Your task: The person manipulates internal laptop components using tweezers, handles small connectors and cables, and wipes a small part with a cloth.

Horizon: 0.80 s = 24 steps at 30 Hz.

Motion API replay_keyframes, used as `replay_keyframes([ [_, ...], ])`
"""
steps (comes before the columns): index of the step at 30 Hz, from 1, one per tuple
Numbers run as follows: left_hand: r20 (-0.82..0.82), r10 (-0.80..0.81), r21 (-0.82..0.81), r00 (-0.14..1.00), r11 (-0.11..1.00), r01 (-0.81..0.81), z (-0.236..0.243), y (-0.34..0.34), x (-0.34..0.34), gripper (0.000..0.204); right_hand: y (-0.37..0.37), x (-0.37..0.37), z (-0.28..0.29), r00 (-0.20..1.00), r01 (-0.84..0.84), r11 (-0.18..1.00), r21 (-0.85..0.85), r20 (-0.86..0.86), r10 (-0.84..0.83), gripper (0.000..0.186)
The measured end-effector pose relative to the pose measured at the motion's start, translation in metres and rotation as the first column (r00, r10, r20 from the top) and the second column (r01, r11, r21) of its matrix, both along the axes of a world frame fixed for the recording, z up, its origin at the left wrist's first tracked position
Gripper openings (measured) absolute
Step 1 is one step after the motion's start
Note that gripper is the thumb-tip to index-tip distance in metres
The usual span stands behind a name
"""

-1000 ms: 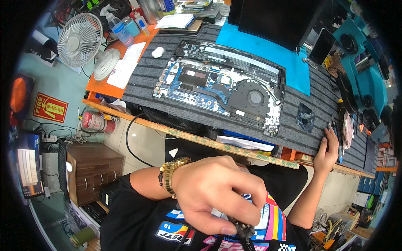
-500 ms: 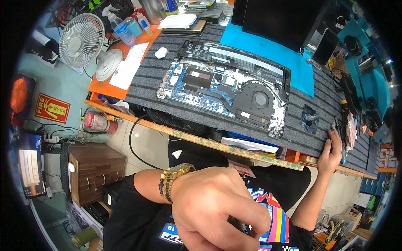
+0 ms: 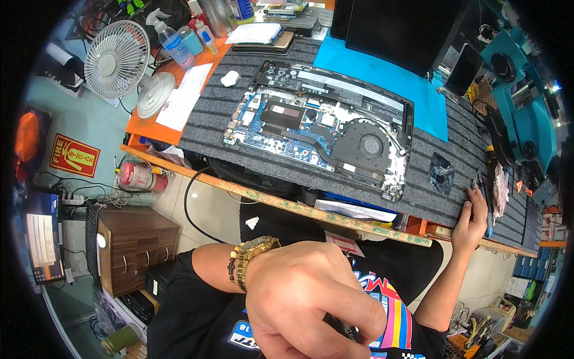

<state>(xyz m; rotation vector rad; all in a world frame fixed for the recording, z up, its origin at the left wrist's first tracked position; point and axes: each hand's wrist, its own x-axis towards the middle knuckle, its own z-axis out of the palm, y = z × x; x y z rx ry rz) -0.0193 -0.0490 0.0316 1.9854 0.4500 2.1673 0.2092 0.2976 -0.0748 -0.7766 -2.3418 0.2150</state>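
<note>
Laptop (image 3: 317, 128), opened with its bottom cover off, lies flat on the grey ribbed mat (image 3: 251, 167) that covers the surface, with its blue circuit board, black round fan (image 3: 366, 145) and copper heat pipe showing; neither hand touches it. The right hand (image 3: 471, 221) rests at the right front edge of the surface, well apart from the laptop, with its fingers (image 3: 472, 200) stretched forward over the mat edge, touching thin dark tools lying there; whether they grip one cannot be told. The left hand (image 3: 311, 305) is close under the camera, in front of the person's black printed shirt (image 3: 388, 311), well below the surface edge; its fingers are curled inward into a loose fist, and something small and dark shows under them, though what it is cannot be told. A gold wristwatch (image 3: 251, 257) sits on that wrist. A small dark piece (image 3: 442, 173) lies on the mat just right of the laptop. Behind the laptop lies a blue mat (image 3: 382, 75), with a black monitor (image 3: 400, 27) standing beyond it. At the far left of the surface stand a white desk fan (image 3: 116, 60) and a blue spray bottle (image 3: 170, 39), and a white paper (image 3: 182, 99) lies on the orange part.
</note>
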Motion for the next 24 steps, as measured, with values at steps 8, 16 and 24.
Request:
replay_keyframes([
  [8, -0.065, 0.020, -0.119, 0.998, 0.993, -0.028, 0.022, -0.011, -0.009, 0.021, 0.000, 0.000, -0.001, 1.000, 0.014, 1.000, -0.023, -0.007, -0.014, 0.030],
  [16, -0.115, 0.083, 0.037, 0.990, 0.996, -0.080, 0.010, -0.002, -0.013, 0.031, -0.002, -0.002, 0.004, 1.000, -0.018, 1.000, -0.005, 0.006, 0.018, 0.029],
  [24, -0.139, 0.116, 0.052, 0.983, 0.993, -0.109, 0.021, -0.007, -0.021, 0.034, 0.000, -0.002, 0.001, 1.000, -0.015, 1.000, -0.011, 0.006, 0.015, 0.029],
])
